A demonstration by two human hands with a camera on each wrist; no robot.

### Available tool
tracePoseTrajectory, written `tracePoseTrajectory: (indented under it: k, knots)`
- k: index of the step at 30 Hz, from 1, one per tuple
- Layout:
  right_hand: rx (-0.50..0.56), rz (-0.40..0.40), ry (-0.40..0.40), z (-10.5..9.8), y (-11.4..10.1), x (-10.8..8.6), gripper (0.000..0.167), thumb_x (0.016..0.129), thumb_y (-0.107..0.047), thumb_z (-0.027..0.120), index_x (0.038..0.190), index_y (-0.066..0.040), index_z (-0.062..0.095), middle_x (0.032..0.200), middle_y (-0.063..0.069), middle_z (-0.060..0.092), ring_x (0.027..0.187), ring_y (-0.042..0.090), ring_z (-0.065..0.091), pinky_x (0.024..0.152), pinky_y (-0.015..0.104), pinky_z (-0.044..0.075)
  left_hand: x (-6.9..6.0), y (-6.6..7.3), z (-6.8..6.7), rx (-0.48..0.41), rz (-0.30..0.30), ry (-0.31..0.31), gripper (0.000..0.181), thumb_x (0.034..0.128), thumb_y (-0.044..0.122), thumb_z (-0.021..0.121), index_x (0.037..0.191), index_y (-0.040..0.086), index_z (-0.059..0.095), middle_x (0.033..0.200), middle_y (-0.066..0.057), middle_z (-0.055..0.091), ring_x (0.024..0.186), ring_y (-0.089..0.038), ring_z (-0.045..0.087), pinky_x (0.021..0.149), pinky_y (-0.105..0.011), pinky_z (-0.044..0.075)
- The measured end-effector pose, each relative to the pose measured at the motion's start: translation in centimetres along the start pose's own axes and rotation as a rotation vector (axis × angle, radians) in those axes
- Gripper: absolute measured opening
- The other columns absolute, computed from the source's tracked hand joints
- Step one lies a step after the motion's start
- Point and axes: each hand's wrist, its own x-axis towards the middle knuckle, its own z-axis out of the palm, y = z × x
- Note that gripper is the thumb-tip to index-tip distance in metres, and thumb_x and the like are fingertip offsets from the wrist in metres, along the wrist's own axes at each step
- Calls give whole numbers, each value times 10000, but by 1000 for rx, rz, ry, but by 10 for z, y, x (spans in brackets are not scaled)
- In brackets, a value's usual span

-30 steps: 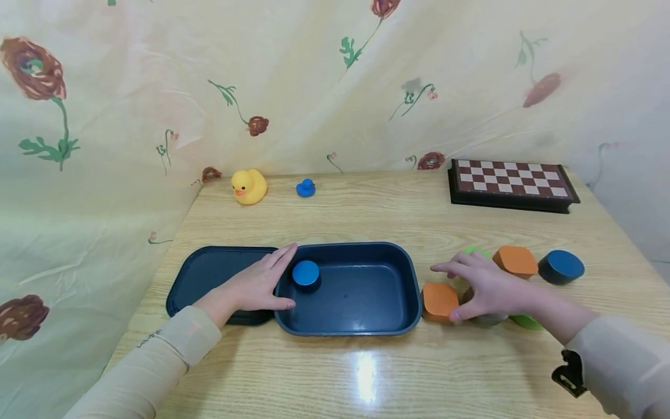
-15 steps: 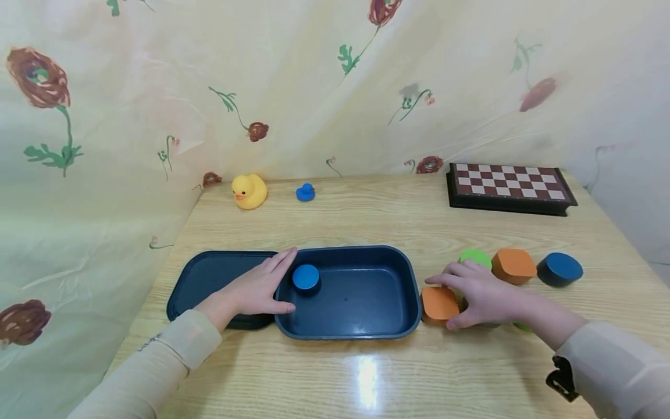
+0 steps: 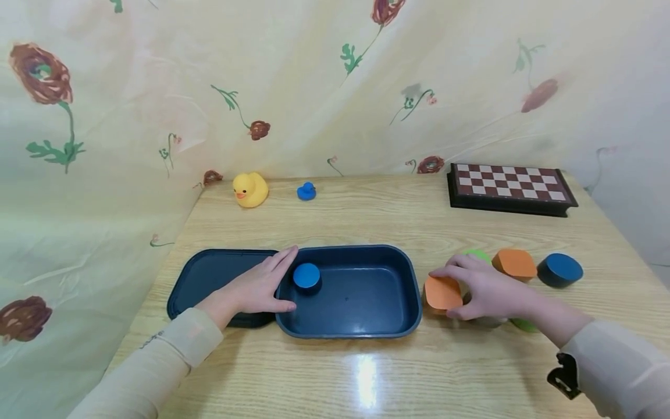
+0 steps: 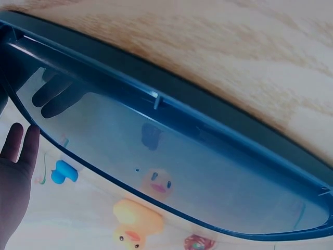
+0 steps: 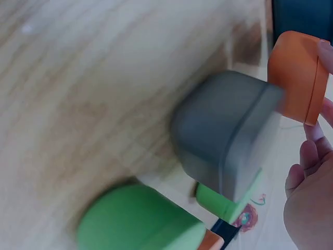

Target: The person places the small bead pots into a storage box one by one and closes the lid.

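Observation:
My left hand (image 3: 259,288) rests at the left end of a dark blue box (image 3: 348,335), fingers straight, thumb over the rim. A small blue-topped round container (image 3: 306,275) sits inside the box near that hand. Under the left wrist lies a flat dark blue lid (image 3: 211,279); the left wrist view shows its glossy surface (image 4: 171,156). Just right of the box, my right hand (image 3: 487,290) pinches an orange square container (image 3: 442,293) between thumb and fingers. That orange container (image 5: 294,78) appears slightly tilted. A grey container (image 5: 213,125) stands close by, mostly hidden by the hand in the head view.
Green containers (image 3: 525,325) (image 5: 140,221), another orange container (image 3: 515,263) and a blue one (image 3: 560,269) stand around the right hand. Along the back are a yellow duck (image 3: 250,190), a small blue duck (image 3: 306,191) and a chessboard case (image 3: 510,189).
My right fingers have come together on the orange container from hovering around it, and it has shifted and tipped slightly. The left hand has stayed in place.

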Motion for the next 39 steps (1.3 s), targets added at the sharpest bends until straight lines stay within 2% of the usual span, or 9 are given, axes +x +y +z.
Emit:
tracePoseTrajectory:
  k: [6,9,14,20,27,34,39]
  knots:
    - [23,10,27,-12,0,2,582,725,-397,790,1231,-181,600,1043,-56,480,910,119,431,734,319,442,-1,0,1,-7,2,4,1048,826,571,607,1513,101,-30,1569,-64,4,1399,-324,141,1079,-511,221]
    - [32,18,31,-22,-2,6,583,719,-359,800,1233,-172,600,1061,-34,487,935,144,427,740,334,445,0,-1,1,-5,3,9,1047,826,569,609,1514,111,-34,1569,-60,7,1396,-322,149,1079,-506,223]
    - [42,-11,47,-41,-11,22,600,696,-261,816,1240,-138,594,1072,-16,482,955,162,406,727,333,441,1,-2,2,-4,8,23,1044,825,562,614,1515,116,-31,1568,-63,18,1392,-323,161,1074,-506,236]
    - [68,-42,53,-54,-24,42,605,697,-288,810,1242,-143,592,1061,-28,492,958,148,393,739,343,413,1,-2,2,-2,11,20,1042,825,568,609,1515,107,-22,1568,-66,19,1392,-324,161,1074,-507,236]
    - [134,-47,11,-44,-38,63,600,729,-362,780,1254,-149,582,1060,-12,488,940,178,432,750,339,415,1,-2,1,3,14,11,1037,831,570,600,1514,110,-30,1569,-62,4,1394,-320,159,1078,-494,235]
    - [220,-51,-52,-29,-54,83,603,746,-333,776,1278,-152,557,1104,27,449,866,175,473,688,298,449,0,-2,-1,-1,13,14,1033,830,562,608,1516,115,-23,1569,-57,11,1391,-327,167,1075,-495,241]
    - [240,-81,-56,-16,-62,95,617,745,-330,779,1283,-131,553,1109,52,434,864,169,464,682,287,441,1,-2,1,5,12,14,1035,830,572,600,1516,125,-34,1570,-51,5,1391,-327,167,1077,-493,237]
